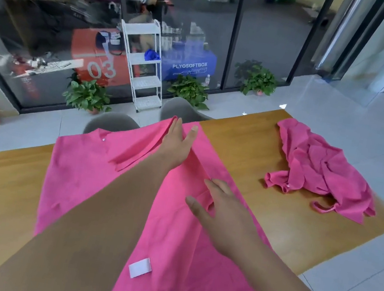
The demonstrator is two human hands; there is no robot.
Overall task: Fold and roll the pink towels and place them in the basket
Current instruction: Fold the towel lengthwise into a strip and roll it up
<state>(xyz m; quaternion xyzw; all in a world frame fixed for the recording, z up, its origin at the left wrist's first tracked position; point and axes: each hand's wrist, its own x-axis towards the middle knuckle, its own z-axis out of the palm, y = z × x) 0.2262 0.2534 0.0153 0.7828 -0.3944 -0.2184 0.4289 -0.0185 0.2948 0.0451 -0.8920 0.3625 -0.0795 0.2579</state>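
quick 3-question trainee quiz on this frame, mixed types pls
1. True or false: the crumpled pink cloth towel lies on top of the spread pink cloth towel.
2. The left hand is: A) clenched in a fist, B) flat on the spread towel, C) raised clear of it.
3. Fill in: the white rectangular label sits on the ___ towel.
Key: 1 false, they lie apart; 2 B; 3 spread.

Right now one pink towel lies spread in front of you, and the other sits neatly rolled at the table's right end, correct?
No: the head view shows the other pink towel lying crumpled, not rolled, at the table's right end.
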